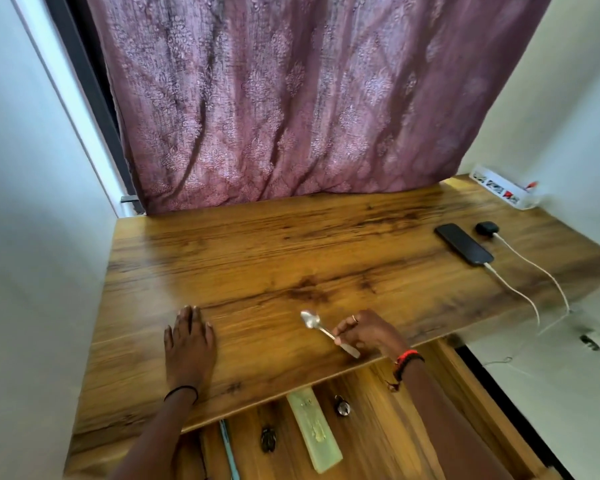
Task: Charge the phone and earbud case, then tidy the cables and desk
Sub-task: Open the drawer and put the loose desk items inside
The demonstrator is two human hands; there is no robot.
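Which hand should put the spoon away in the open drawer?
Right, probably. The right hand pinches the spoon by its handle, near the front edge of the desk, just above the drawer. The left hand lies flat on the desk, holding nothing.

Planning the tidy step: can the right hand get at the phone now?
Likely not yet: the right hand pinches a spoon. The way itself looks free, with bare desk between it and the phone.
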